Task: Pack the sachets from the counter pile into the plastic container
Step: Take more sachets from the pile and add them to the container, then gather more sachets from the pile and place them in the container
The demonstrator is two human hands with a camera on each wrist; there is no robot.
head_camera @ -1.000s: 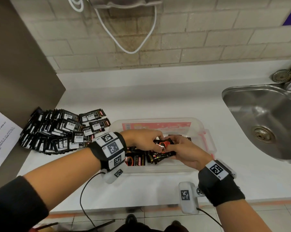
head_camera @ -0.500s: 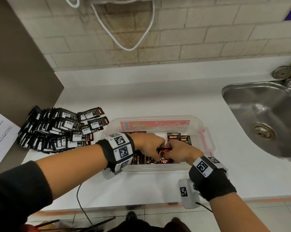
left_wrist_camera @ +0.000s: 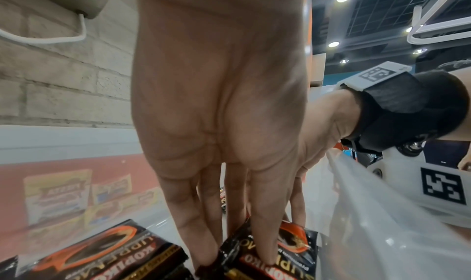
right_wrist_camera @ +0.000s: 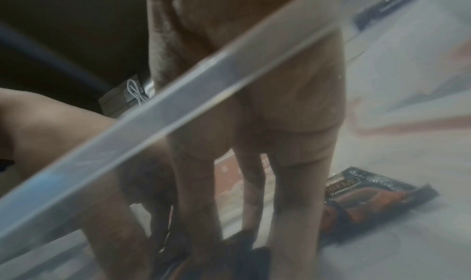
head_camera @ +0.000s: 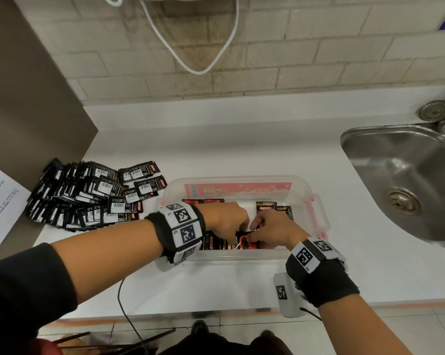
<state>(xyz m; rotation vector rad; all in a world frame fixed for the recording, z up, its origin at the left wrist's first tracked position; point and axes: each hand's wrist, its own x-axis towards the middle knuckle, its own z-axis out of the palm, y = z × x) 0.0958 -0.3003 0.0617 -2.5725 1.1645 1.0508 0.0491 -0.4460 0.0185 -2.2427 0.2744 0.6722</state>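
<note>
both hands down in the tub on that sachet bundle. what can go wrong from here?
1. The left hand and right hand crowd one sachet bundle; releasing could let it fan out over the row.
2. Wrists sit at the plastic container near wall; lifting out might drag it.
3. The counter pile is loose; reaching back may scatter it.

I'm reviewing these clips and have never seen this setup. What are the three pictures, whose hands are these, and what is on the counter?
No machine here: a person wears three cameras. One on the head looks down; one on each wrist looks along the fingers. On the white counter lie a pile of black sachets and a clear plastic container, beside a steel sink. Inside the container, the left hand and the right hand together hold a small bundle of black-and-red sachets, setting it among those already packed.
</note>
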